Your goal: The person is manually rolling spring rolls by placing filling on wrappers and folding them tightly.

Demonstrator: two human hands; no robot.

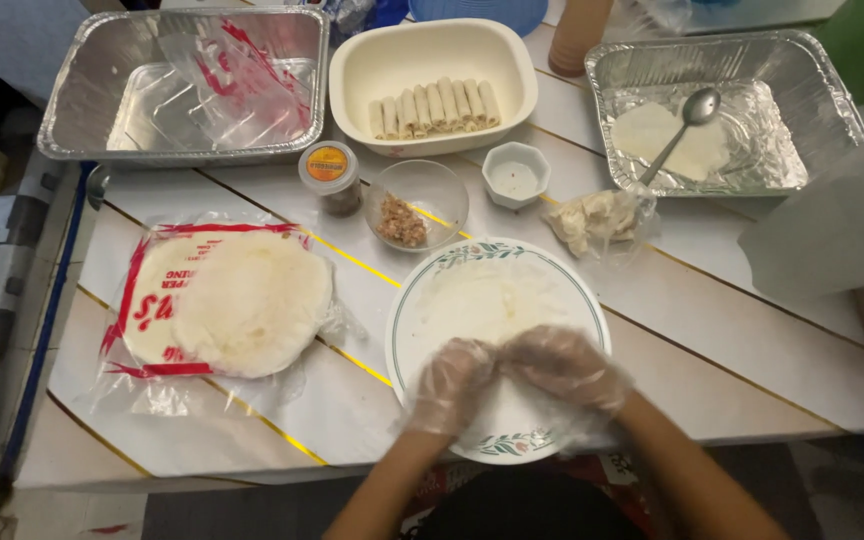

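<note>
My left hand (452,383) and my right hand (564,367) both wear clear plastic gloves. They meet over the near half of a round plate (422,290) with a green floral rim, fingers curled down onto a thin white wrapper sheet (492,300) that lies on it. What sits under the fingers is hidden. A stack of round white wrappers (242,300) lies on its opened red-printed plastic bag to the left. A small glass bowl (442,190) with a little brown minced filling (401,221) stands just beyond the plate.
A cream dish (352,75) holds a row of finished rolls (434,106). Behind stand a foil tray (82,100) with an empty bag, a foil tray (812,80) with a wrapper and spoon (680,132), a spice jar (330,176), a small white bowl (516,174) and a crumpled plastic bag (597,218).
</note>
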